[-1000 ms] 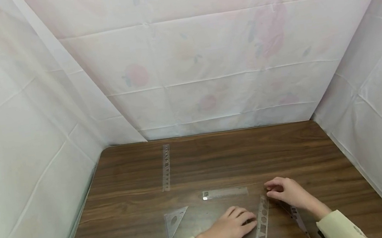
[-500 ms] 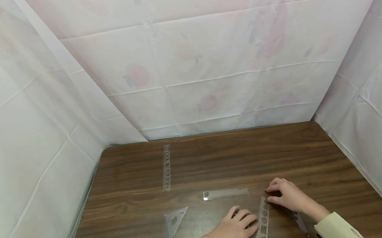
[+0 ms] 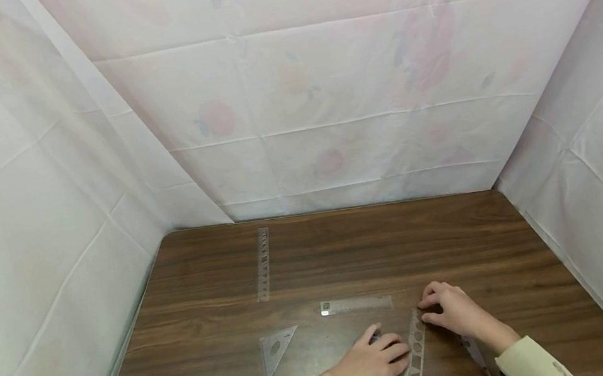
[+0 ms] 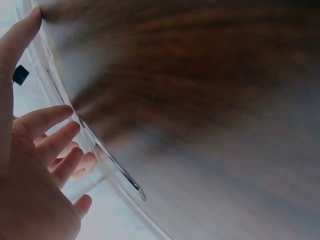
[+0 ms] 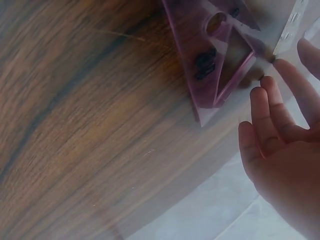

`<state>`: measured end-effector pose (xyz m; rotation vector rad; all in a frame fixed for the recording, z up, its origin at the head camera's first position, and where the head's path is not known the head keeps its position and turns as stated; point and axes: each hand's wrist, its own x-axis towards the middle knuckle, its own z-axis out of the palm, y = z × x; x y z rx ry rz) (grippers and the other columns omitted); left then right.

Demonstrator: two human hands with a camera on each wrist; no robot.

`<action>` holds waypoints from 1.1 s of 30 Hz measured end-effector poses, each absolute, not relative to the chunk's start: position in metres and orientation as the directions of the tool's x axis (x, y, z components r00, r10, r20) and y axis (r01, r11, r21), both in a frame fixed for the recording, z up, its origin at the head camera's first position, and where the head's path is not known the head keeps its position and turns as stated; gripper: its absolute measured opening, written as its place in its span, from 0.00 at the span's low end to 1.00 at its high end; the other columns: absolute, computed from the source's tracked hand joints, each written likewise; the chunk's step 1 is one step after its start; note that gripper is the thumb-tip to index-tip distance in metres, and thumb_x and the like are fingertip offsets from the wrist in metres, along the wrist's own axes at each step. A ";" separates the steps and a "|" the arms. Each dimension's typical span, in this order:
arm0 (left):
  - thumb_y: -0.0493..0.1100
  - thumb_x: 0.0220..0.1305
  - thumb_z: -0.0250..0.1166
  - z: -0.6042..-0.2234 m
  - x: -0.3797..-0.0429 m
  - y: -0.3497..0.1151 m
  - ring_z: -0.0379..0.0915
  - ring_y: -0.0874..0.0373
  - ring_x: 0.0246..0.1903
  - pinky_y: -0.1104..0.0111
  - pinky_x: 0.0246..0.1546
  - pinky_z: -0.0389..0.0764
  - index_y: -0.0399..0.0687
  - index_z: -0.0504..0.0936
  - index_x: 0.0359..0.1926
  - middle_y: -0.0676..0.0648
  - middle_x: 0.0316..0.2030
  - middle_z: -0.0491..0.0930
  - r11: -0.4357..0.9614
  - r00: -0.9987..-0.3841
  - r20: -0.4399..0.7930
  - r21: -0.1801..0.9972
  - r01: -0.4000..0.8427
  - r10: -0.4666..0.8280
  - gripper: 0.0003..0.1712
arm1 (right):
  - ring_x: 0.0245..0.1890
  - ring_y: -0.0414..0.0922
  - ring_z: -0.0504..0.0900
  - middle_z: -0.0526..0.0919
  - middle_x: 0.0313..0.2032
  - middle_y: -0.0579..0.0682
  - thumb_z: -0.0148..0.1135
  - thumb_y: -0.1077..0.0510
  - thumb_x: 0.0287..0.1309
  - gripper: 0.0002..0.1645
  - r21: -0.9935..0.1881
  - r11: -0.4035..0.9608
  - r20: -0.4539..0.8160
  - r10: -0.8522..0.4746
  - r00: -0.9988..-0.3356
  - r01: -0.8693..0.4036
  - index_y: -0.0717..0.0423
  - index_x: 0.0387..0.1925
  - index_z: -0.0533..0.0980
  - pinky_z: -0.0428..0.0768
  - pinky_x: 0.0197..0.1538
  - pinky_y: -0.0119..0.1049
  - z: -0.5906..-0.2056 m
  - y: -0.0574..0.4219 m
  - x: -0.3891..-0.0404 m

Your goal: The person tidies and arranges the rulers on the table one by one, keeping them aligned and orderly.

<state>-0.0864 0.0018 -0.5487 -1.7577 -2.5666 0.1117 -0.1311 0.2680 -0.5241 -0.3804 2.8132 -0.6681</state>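
Observation:
A clear stencil ruler [image 3: 415,357] with shape cut-outs lies lengthwise between both hands on the wooden table. My left hand [image 3: 364,367] rests flat-spread along its left side, fingertips at the ruler's edge. In the left wrist view those fingers are apart and slightly bent. At the ruler's far end is my right hand [image 3: 458,312], its thumb and fingertips close to the right corner with a gap between them. Partly hidden under the right forearm lies a purple-tinted set square [image 5: 192,55] with a triangular cut-out. Its tip also shows in the head view.
Beyond the left hand lies a short clear ruler [image 3: 357,304]. A clear set square [image 3: 277,351] is to the left, and another stencil ruler [image 3: 263,266] lies further back. Pale curtains [image 3: 326,115] enclose the table [image 3: 400,245] at the back and sides.
My left hand has shifted slightly right, its fingertips closer against the stencil ruler. My right hand has spread its thumb and fingers a little more. The other tools have stayed put.

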 end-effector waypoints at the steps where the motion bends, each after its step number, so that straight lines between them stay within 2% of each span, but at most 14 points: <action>1: 0.84 0.63 0.49 -0.549 -0.086 0.002 0.60 0.62 0.74 0.52 0.75 0.65 0.63 0.74 0.72 0.60 0.73 0.68 0.358 -0.361 -0.017 -0.081 0.930 0.933 0.48 | 0.50 0.49 0.79 0.81 0.46 0.44 0.76 0.56 0.56 0.10 -0.467 0.862 -0.156 -0.300 -0.941 -0.197 0.52 0.41 0.89 0.75 0.56 0.57 -0.523 0.267 -0.131; 9: 0.80 0.68 0.46 -0.550 -0.080 0.006 0.62 0.61 0.73 0.52 0.76 0.64 0.62 0.78 0.68 0.59 0.70 0.73 0.350 -0.351 0.033 -0.211 0.913 0.936 0.42 | 0.50 0.49 0.80 0.82 0.46 0.43 0.76 0.56 0.56 0.07 -0.477 0.858 -0.161 -0.299 -0.941 -0.191 0.49 0.38 0.89 0.76 0.56 0.57 -0.522 0.266 -0.130; 14: 0.80 0.69 0.44 -0.551 -0.080 0.007 0.62 0.61 0.74 0.52 0.76 0.64 0.63 0.77 0.69 0.59 0.72 0.71 0.344 -0.348 0.022 -0.211 0.915 0.937 0.42 | 0.50 0.49 0.80 0.82 0.45 0.43 0.77 0.55 0.56 0.05 -0.508 0.842 -0.151 -0.297 -0.943 -0.184 0.46 0.35 0.86 0.76 0.56 0.57 -0.524 0.269 -0.131; 19: 0.83 0.66 0.45 -0.550 -0.084 0.006 0.59 0.58 0.76 0.53 0.77 0.63 0.64 0.71 0.73 0.54 0.78 0.61 0.363 -0.368 -0.014 -0.124 0.923 0.930 0.46 | 0.47 0.45 0.81 0.82 0.42 0.41 0.76 0.54 0.57 0.06 -0.554 0.806 -0.115 -0.321 -0.940 -0.208 0.45 0.35 0.84 0.78 0.54 0.48 -0.526 0.276 -0.132; 22: 0.85 0.63 0.46 -0.550 -0.085 0.005 0.55 0.55 0.78 0.53 0.78 0.62 0.64 0.63 0.78 0.49 0.81 0.54 0.391 -0.394 -0.033 -0.076 0.917 0.918 0.51 | 0.44 0.40 0.81 0.83 0.42 0.43 0.73 0.52 0.61 0.08 -0.627 0.753 -0.122 -0.347 -0.930 -0.199 0.48 0.38 0.81 0.80 0.48 0.37 -0.525 0.281 -0.133; 25: 0.85 0.61 0.48 -0.549 -0.086 0.005 0.51 0.51 0.80 0.53 0.78 0.61 0.63 0.53 0.82 0.45 0.82 0.49 0.412 -0.413 -0.040 -0.045 0.910 0.910 0.57 | 0.40 0.36 0.80 0.83 0.41 0.47 0.69 0.52 0.65 0.11 -0.724 0.674 -0.167 -0.377 -0.911 -0.146 0.53 0.41 0.79 0.80 0.41 0.31 -0.521 0.284 -0.135; 28: 0.85 0.61 0.49 -0.549 -0.086 0.004 0.50 0.51 0.81 0.53 0.78 0.61 0.59 0.48 0.84 0.44 0.82 0.51 0.424 -0.424 -0.044 -0.011 0.906 0.905 0.60 | 0.36 0.38 0.82 0.84 0.38 0.52 0.65 0.53 0.70 0.13 -0.811 0.579 -0.205 -0.415 -0.887 -0.083 0.59 0.45 0.77 0.82 0.38 0.32 -0.517 0.286 -0.138; 33: 0.82 0.61 0.55 -0.549 -0.085 0.005 0.52 0.57 0.79 0.52 0.78 0.61 0.50 0.42 0.84 0.51 0.80 0.56 0.439 -0.435 -0.057 0.108 0.892 0.899 0.65 | 0.35 0.43 0.86 0.87 0.36 0.56 0.60 0.56 0.73 0.15 -0.880 0.471 -0.186 -0.443 -0.877 -0.052 0.66 0.48 0.75 0.84 0.38 0.36 -0.511 0.290 -0.140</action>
